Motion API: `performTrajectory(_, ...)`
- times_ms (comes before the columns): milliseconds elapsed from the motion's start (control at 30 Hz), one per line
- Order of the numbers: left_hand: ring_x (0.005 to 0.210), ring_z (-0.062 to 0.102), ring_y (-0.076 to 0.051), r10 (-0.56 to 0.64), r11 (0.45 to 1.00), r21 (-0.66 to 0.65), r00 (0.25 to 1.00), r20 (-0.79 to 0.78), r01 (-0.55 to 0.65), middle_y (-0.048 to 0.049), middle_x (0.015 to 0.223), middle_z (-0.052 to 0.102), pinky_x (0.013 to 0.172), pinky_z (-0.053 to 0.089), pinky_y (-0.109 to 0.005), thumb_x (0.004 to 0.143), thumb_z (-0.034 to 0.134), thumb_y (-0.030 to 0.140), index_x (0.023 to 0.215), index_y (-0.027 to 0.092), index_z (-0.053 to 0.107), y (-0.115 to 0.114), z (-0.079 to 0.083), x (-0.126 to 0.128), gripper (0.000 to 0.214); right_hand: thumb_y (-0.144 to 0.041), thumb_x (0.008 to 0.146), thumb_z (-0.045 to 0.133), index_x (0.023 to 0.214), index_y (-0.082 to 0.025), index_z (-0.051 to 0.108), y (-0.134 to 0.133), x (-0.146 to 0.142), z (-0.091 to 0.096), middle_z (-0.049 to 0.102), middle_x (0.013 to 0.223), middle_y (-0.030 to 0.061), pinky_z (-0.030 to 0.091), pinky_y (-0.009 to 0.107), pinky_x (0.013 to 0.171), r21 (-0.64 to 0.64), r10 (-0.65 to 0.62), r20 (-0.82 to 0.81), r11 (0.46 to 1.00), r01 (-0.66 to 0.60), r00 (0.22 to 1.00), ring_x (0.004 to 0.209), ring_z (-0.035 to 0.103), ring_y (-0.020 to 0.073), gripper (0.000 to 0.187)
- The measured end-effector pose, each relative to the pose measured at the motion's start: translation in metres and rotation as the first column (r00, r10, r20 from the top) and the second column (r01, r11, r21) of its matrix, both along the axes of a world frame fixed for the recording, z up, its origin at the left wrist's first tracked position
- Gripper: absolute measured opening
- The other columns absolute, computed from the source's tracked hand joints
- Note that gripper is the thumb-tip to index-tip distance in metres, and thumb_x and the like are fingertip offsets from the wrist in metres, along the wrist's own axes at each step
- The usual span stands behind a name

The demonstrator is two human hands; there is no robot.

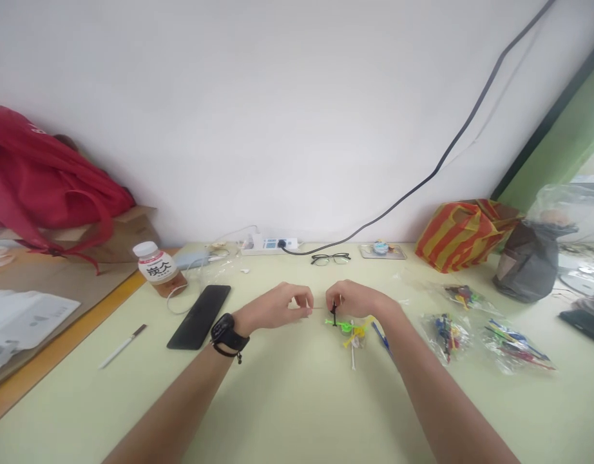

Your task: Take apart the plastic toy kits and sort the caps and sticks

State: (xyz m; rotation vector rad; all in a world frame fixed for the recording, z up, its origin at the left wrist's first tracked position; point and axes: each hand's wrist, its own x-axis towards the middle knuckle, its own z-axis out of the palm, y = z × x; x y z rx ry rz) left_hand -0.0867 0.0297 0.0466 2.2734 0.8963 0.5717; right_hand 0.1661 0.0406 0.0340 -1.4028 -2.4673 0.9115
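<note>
In the head view my left hand (pixel 286 305), with a black watch (pixel 225 331) on its wrist, has thumb and fingertips pinched together. A thin pale reddish strand (pixel 318 308) runs from those fingertips toward my right hand (pixel 351 299); its kind is too fine to tell. The fingers of my right hand are closed on a small black plastic piece (pixel 334 316), which points downward. Just below it lie a bright green plastic piece (pixel 343 325), a yellow piece (pixel 355 335) and a white piece (pixel 353 358). A blue stick (pixel 381 336) lies beside my right forearm.
Several clear bags of coloured plastic parts (pixel 446 332) lie right. A black phone (pixel 199 317), a drink bottle (pixel 159 267) and a white pen (pixel 123 346) are left. Glasses (pixel 330 259), a power strip (pixel 277 244) and a small tray (pixel 396 252) sit near the wall.
</note>
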Motion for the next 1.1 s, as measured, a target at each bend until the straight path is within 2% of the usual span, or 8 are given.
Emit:
performTrajectory(200, 0.060, 0.060, -0.014, 0.236, 0.962, -0.174, 0.962, 0.136, -0.211, 0.0001, 0.077, 0.059, 0.053, 0.043, -0.023, 0.080, 0.077, 0.054, 0.105, 0.019, 0.075, 0.018, -0.020, -0.009, 0.043, -0.015, 0.088, 0.058, 0.093, -0.021, 0.075, -0.008, -0.009, 0.012, 0.070, 0.090, 0.0047, 0.048, 0.029, 0.069, 0.217, -0.052, -0.197, 0.972, 0.095, 0.979, 0.080, 0.063, 0.0182, 0.018)
performTrajectory(300, 0.064, 0.059, -0.014, 0.257, 0.966, -0.058, 0.951, 0.172, -0.251, 0.0000, 0.078, 0.060, 0.057, 0.045, -0.023, 0.076, 0.082, 0.045, 0.097, 0.020, 0.074, 0.018, -0.017, -0.007, 0.033, -0.022, 0.093, 0.059, 0.105, -0.022, 0.070, -0.014, -0.033, 0.016, 0.070, 0.097, 0.0039, 0.050, 0.028, 0.070, 0.241, -0.015, -0.398, 0.963, 0.121, 0.917, 0.080, 0.063, 0.0165, 0.017)
performTrajectory(400, 0.070, 0.064, -0.016, 0.223, 0.974, -0.001, 0.960, 0.172, -0.226, -0.0004, 0.081, 0.068, 0.065, 0.052, -0.025, 0.079, 0.076, 0.025, 0.103, 0.022, 0.072, 0.012, -0.006, -0.003, 0.025, -0.021, 0.091, 0.062, 0.100, -0.023, 0.069, -0.019, -0.052, 0.014, 0.071, 0.101, 0.0034, 0.049, 0.029, 0.071, 0.264, 0.045, -0.458, 0.961, 0.088, 0.888, 0.081, 0.062, 0.0163, 0.012)
performTrajectory(533, 0.082, 0.070, -0.018, 0.192, 0.976, 0.066, 0.962, 0.194, -0.208, -0.0005, 0.092, 0.075, 0.083, 0.057, -0.030, 0.078, 0.069, 0.013, 0.126, 0.026, 0.067, 0.005, 0.008, -0.001, 0.050, -0.025, 0.093, 0.062, 0.089, -0.021, 0.067, -0.018, -0.060, 0.006, 0.069, 0.084, 0.0013, 0.049, 0.028, 0.065, 0.125, -0.002, -0.551, 0.988, 0.085, 0.834, 0.072, 0.061, 0.0155, 0.007)
performTrajectory(667, 0.086, 0.074, -0.020, 0.171, 0.983, 0.020, 0.960, 0.221, -0.180, -0.0032, 0.097, 0.076, 0.088, 0.060, -0.034, 0.081, 0.076, 0.023, 0.140, 0.026, 0.060, 0.003, 0.018, -0.006, 0.061, -0.034, 0.088, 0.070, 0.091, -0.019, 0.066, -0.015, -0.059, 0.006, 0.069, 0.075, 0.0002, 0.053, 0.029, 0.063, -0.057, -0.115, -0.679, 0.993, 0.104, 0.725, 0.065, 0.064, 0.0154, 0.015)
performTrajectory(833, 0.088, 0.075, -0.021, 0.134, 0.991, -0.022, 0.965, 0.226, -0.133, -0.0031, 0.094, 0.077, 0.090, 0.060, -0.034, 0.083, 0.079, 0.033, 0.147, 0.025, 0.053, 0.005, 0.027, -0.014, 0.070, -0.027, 0.082, 0.072, 0.087, -0.017, 0.066, -0.017, -0.064, 0.011, 0.069, 0.073, 0.0010, 0.055, 0.028, 0.060, -0.164, -0.184, -0.770, 0.982, 0.089, 0.612, 0.062, 0.066, 0.0149, 0.012)
performTrajectory(967, 0.087, 0.074, -0.021, 0.115, 0.993, -0.030, 0.982, 0.152, -0.111, -0.0036, 0.094, 0.078, 0.081, 0.058, -0.031, 0.085, 0.076, 0.034, 0.140, 0.024, 0.055, 0.002, 0.034, -0.016, 0.060, -0.018, 0.077, 0.065, 0.081, -0.017, 0.064, -0.018, -0.069, 0.009, 0.070, 0.069, 0.0014, 0.056, 0.029, 0.060, -0.307, -0.310, -0.766, 0.946, 0.104, 0.563, 0.059, 0.068, 0.0159, 0.004)
performTrajectory(1100, 0.084, 0.072, -0.018, 0.071, 0.997, 0.023, 0.996, 0.060, -0.072, 0.0000, 0.089, 0.076, 0.079, 0.054, -0.029, 0.086, 0.072, 0.027, 0.117, 0.025, 0.061, -0.001, 0.037, -0.015, 0.033, -0.020, 0.075, 0.062, 0.074, -0.017, 0.062, -0.016, -0.070, 0.005, 0.072, 0.075, 0.0030, 0.055, 0.028, 0.066, -0.378, -0.362, -0.706, 0.919, 0.108, 0.609, 0.069, 0.070, 0.0164, 0.003)
